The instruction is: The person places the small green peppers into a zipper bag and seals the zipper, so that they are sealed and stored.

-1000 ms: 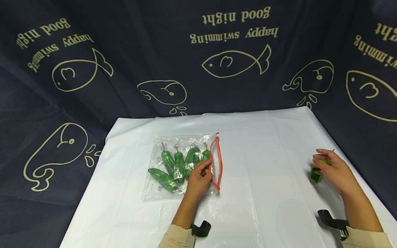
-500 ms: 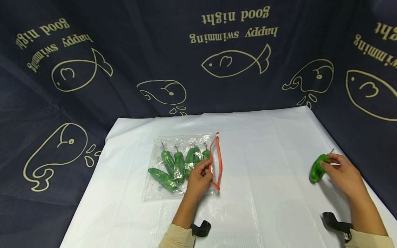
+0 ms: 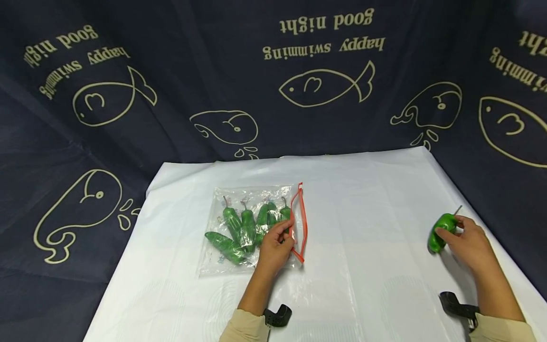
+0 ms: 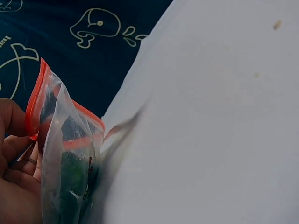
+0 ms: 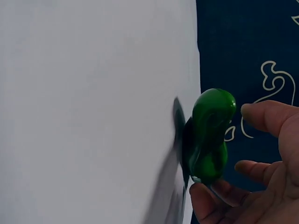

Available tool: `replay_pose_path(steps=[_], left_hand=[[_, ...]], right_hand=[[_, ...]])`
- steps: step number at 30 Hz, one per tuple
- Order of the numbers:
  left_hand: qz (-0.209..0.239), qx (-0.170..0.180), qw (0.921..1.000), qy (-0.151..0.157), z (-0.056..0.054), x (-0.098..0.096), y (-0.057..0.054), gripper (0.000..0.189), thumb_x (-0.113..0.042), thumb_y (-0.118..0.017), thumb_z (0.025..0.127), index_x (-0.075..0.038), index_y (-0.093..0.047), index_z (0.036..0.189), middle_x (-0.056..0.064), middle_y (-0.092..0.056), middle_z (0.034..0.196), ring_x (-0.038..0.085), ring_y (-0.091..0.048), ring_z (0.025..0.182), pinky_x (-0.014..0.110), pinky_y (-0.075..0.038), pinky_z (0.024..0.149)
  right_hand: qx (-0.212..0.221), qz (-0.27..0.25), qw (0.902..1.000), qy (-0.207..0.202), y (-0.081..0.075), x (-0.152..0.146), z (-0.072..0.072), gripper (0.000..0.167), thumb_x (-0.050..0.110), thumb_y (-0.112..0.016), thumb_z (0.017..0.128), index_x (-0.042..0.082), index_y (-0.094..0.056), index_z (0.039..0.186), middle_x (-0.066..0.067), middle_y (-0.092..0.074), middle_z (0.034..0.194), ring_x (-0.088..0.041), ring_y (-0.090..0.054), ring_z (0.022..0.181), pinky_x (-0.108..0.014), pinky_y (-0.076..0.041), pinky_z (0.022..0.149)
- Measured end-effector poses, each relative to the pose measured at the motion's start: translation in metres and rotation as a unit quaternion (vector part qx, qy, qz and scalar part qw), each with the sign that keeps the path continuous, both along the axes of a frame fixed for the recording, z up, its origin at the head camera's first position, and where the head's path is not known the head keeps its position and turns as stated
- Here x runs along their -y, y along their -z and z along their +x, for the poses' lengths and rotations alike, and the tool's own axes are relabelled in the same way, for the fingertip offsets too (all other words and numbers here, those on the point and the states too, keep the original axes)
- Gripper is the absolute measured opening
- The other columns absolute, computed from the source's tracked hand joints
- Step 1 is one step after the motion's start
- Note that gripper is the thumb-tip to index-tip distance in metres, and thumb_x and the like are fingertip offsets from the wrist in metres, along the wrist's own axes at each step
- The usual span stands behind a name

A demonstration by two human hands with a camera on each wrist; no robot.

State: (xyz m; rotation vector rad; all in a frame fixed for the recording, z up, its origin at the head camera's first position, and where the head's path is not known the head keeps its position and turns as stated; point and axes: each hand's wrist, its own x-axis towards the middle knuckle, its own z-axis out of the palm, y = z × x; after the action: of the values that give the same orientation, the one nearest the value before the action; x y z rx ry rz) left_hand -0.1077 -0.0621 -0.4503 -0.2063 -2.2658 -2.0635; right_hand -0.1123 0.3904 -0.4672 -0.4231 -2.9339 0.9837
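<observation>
In the head view my left hand (image 3: pixel 275 244) pinches the red-edged opening of a clear zip bag (image 3: pixel 209 261). Several green peppers (image 3: pixel 226 247) lie inside the bag, and my hand covers part of one. The left wrist view shows the red zip strip (image 4: pixel 35 107) between thumb and fingers, with the bag mouth spread apart. At the far right, one loose green pepper (image 3: pixel 437 243) rests on the table. My right hand (image 3: pixel 474 242) reaches around it. In the right wrist view a small gap separates the thumb (image 5: pixel 261 114) from the pepper; the lower fingers are at its end.
A white cloth (image 3: pixel 363 228) covers the table, whose right edge (image 3: pixel 483 223) runs close by the loose pepper. A dark curtain (image 3: pixel 239 57) with fish drawings hangs behind and at the sides. Black wrist mounts (image 3: pixel 278 316) sit on both wrists.
My right hand has shifted from over the loose pepper to its right side, and its thumb now overlaps the pepper in the head view. My left hand and the bag stay put.
</observation>
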Motion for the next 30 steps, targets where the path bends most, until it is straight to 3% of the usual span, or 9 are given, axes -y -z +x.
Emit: replay_pose_path(steps=[7,15,22,30], left_hand=[[0.001,0.002,1.0,-0.001,-0.001,0.0,0.0,0.046,0.017,-0.054,0.08,0.013,-0.06,0.126,0.025,-0.059,0.126,0.014,-0.052,0.08,0.014,-0.043,0.067],[0.004,0.001,1.0,0.0,0.0,-0.001,0.0,0.047,0.018,-0.055,0.079,0.013,-0.06,0.126,0.026,-0.059,0.127,0.014,-0.052,0.08,0.013,-0.043,0.066],[0.004,-0.004,1.0,0.0,0.0,0.0,0.0,0.047,0.016,-0.055,0.079,0.014,-0.06,0.125,0.027,-0.059,0.126,0.017,-0.053,0.081,0.015,-0.044,0.068],[0.009,-0.002,1.0,0.002,0.0,0.0,0.001,0.046,0.018,-0.056,0.079,0.014,-0.06,0.125,0.027,-0.058,0.126,0.014,-0.052,0.08,0.014,-0.044,0.066]], right_hand=[[0.006,0.009,0.9999,0.0,0.001,0.0,-0.003,0.084,0.031,-0.054,0.098,-0.025,-0.01,0.143,-0.05,-0.027,0.13,-0.062,-0.036,0.113,-0.069,-0.034,0.088],[0.028,0.009,0.9996,-0.002,0.001,-0.005,-0.006,0.088,0.036,-0.055,0.098,-0.022,-0.007,0.145,-0.051,-0.027,0.132,-0.067,-0.028,0.118,-0.073,-0.03,0.091],[0.061,0.009,0.9981,-0.001,0.006,-0.009,-0.012,0.093,0.039,-0.058,0.097,-0.019,-0.005,0.147,-0.049,-0.03,0.133,-0.065,-0.032,0.118,-0.07,-0.035,0.09],[0.057,0.038,0.9974,-0.023,0.009,-0.011,-0.016,0.085,0.032,-0.06,0.094,-0.022,-0.016,0.143,-0.048,-0.035,0.127,-0.061,-0.041,0.11,-0.066,-0.041,0.083]])
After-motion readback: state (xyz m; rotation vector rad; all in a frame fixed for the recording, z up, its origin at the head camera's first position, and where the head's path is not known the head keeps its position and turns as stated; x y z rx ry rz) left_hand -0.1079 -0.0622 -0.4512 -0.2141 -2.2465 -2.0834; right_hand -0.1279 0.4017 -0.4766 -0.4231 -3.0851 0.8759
